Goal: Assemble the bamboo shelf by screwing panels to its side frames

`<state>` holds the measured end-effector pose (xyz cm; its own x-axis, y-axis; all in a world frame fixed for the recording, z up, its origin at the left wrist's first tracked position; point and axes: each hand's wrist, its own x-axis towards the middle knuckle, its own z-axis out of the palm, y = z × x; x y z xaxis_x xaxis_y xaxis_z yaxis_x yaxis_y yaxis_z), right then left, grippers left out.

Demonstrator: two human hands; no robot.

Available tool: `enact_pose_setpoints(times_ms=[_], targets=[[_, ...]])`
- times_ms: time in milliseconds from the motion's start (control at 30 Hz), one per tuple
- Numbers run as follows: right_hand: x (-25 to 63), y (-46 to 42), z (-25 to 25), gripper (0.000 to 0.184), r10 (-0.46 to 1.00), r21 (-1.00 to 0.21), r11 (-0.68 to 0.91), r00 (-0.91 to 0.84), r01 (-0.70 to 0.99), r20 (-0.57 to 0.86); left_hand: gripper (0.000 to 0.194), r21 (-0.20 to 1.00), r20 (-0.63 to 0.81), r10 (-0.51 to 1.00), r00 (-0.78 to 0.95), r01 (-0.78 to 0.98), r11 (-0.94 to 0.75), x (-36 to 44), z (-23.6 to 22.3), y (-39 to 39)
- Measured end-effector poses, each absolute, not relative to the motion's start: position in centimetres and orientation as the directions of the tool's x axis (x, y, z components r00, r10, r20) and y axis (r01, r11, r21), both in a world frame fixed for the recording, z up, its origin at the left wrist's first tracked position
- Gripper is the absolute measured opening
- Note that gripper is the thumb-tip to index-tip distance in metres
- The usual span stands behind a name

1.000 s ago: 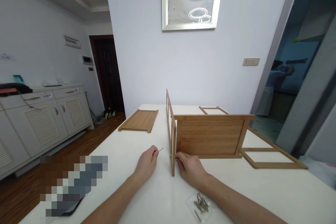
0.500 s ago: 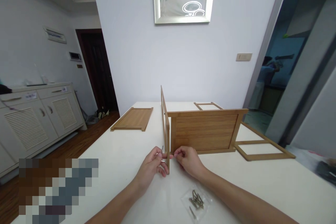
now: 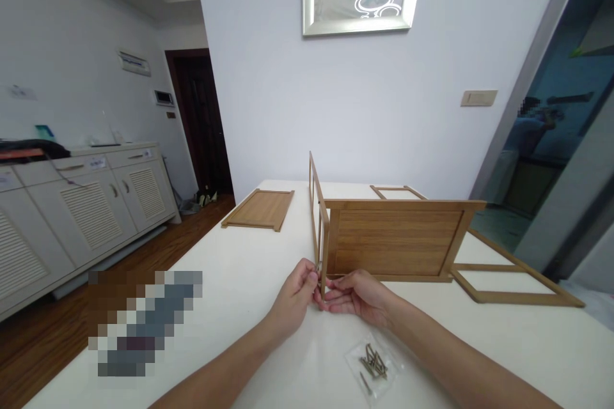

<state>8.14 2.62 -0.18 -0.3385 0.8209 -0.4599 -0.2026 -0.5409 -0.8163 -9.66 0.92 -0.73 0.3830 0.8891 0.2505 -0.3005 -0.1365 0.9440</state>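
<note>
A narrow wooden frame (image 3: 325, 239) stands on edge on the white table, its end toward me. To its right a solid wooden panel (image 3: 396, 239) stands upright, meeting it at about a right angle. My left hand (image 3: 296, 291) is closed at the frame's lower near corner, pinching a thin metal hex key (image 3: 318, 265), mostly covered by the fingers. From the other side my right hand (image 3: 364, 297) reaches to the same corner, its fingers against the frame. Whatever lies between the fingertips there is hidden.
A clear bag (image 3: 391, 358) with several screws (image 3: 374, 361) lies in front of my right forearm. Another wooden panel (image 3: 261, 208) lies flat at the back left. An open wooden frame (image 3: 522, 298) lies at the right. Another frame (image 3: 396, 188) shows behind the upright panel.
My right hand has turned, its fingers now reaching under and around the frame's corner. My left hand has closed in higher on the metal key. The whole view has shifted slightly left.
</note>
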Motion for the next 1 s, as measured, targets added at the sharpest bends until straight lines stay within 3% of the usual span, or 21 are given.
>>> enact_pose_setpoints(times_ms=[300, 533, 800, 900, 1000], targets=[[8.1, 2.3, -0.2, 0.013, 0.827, -0.818, -0.505, -0.424, -0.276, -0.368, 0.031, 0.933, 0.262, 0.907, 0.329, -0.326, -0.151, -9.0, 1.3, 1.0], [7.1, 2.0, -0.7, 0.032, 0.808, -0.669, -0.476, -0.584, -0.572, -0.075, 0.029, 0.938, 0.252, 0.903, 0.348, -0.319, -0.138, -8.7, 1.3, 0.8], [7.4, 1.8, -0.8, 0.031, 0.81, -0.644, -0.465, -0.586, -0.608, -0.032, 0.031, 0.946, 0.221, 0.915, 0.338, -0.304, -0.116, -8.6, 1.5, 0.6], [7.4, 1.8, -0.9, 0.032, 0.831, -0.647, -0.46, -0.551, -0.608, -0.073, 0.033, 0.967, 0.198, 0.951, 0.237, -0.204, -0.15, -9.6, 1.2, 1.5], [7.4, 1.8, -1.1, 0.028, 0.861, -0.638, -0.456, -0.488, -0.62, -0.142, 0.032, 0.968, 0.231, 0.965, 0.121, 0.071, -0.24, -11.6, 0.0, 3.1]])
